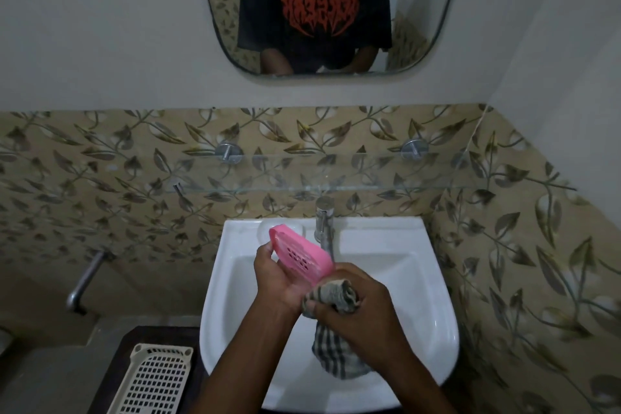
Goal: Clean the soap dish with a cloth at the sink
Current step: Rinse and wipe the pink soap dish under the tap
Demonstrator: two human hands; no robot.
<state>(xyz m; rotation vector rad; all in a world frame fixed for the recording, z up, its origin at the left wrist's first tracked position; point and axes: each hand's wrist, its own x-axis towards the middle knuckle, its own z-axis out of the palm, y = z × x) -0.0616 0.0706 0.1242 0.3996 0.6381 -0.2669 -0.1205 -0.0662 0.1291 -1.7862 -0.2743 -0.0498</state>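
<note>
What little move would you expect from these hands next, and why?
Probably the right hand rubs its bunched checked cloth up along the pink soap dish: the left hand holds the dish tilted over the sink, and the cloth touches only its lower end.

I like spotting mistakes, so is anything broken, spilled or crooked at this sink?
Nothing looks broken or spilled. The pink soap dish is tilted only because the left hand holds it over the white sink, while the right hand grips the checked cloth against its lower end.
</note>
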